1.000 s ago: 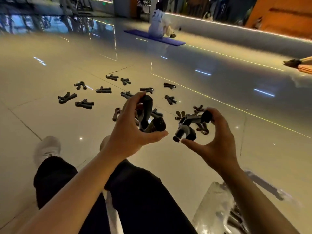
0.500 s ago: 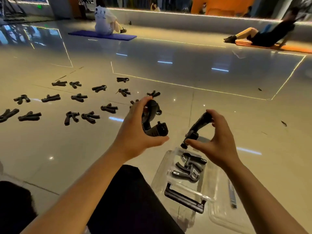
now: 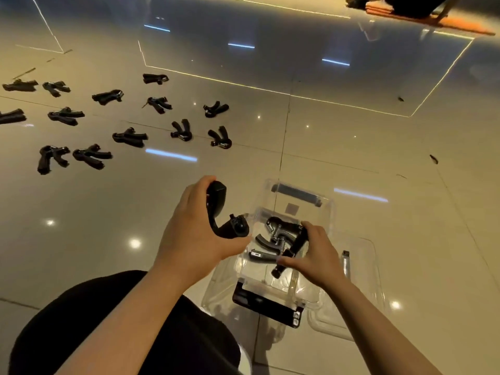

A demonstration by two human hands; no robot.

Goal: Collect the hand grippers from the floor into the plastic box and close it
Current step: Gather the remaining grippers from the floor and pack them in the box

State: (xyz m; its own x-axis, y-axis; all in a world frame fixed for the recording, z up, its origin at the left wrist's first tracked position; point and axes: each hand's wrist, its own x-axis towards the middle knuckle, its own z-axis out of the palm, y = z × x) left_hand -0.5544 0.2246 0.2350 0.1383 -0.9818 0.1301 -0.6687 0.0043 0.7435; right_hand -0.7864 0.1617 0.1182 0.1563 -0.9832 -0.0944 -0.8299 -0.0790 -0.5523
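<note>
A clear plastic box with black latches stands open on the floor in front of me, with a few black hand grippers lying inside. My right hand holds another black hand gripper low inside the box. My left hand grips a black hand gripper just left of the box's rim. Several more hand grippers lie scattered on the glossy floor to the upper left.
The box's clear lid lies on the floor to the right of the box. My dark-trousered knee is at the lower left. A person lies on an orange mat far at the top right.
The view has swung down and right onto the box. My right hand has lowered its hand gripper into the box. My left hand has come down beside the rim with its own.
</note>
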